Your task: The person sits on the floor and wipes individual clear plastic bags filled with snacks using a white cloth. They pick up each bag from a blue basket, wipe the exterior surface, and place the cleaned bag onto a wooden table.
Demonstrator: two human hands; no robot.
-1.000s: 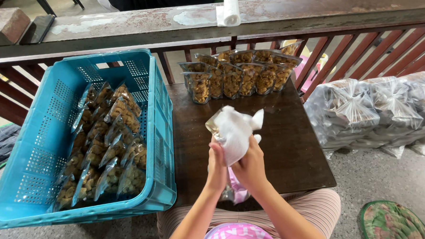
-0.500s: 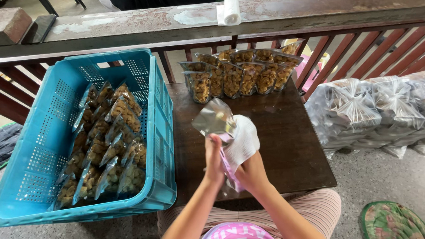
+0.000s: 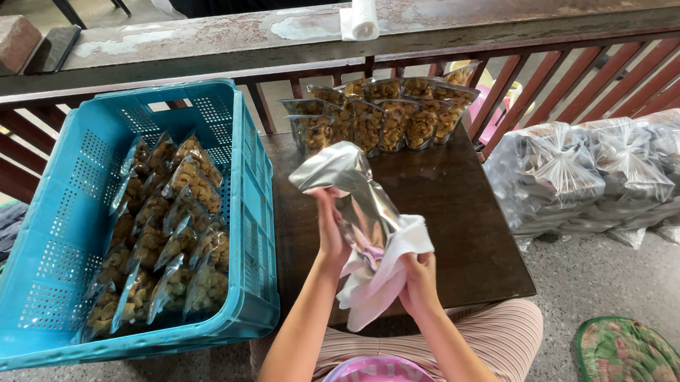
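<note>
**Silver pouch wiped with a cloth above a dark wooden table**

A weathered railing runs across the top, with a small white roll lying on its ledge; below it, at the left, a large turquoise crate with perforated walls stands tilted against the left edge of the dark wooden table, holding rows of clear packets of brown snacks packed along its right side; at the right, off the table, a heap of big tied clear plastic bags lies on the concrete floor, and a green patterned mat shows at the lower right corner; along the far edge of the table stands a row of filled standing pouches, touching one another, clear-fronted with brown pieces inside; above the near half of the table the person holds a shiny silver pouch, tilted with its top toward the upper left; the left hand is closed on the pouch's left side, fingers wrapped round it; the right hand is clamped on a white cloth pressed against the pouch's lower right part, the cloth hanging below toward the near edge; striped trousers show beneath the table's near edge
</note>
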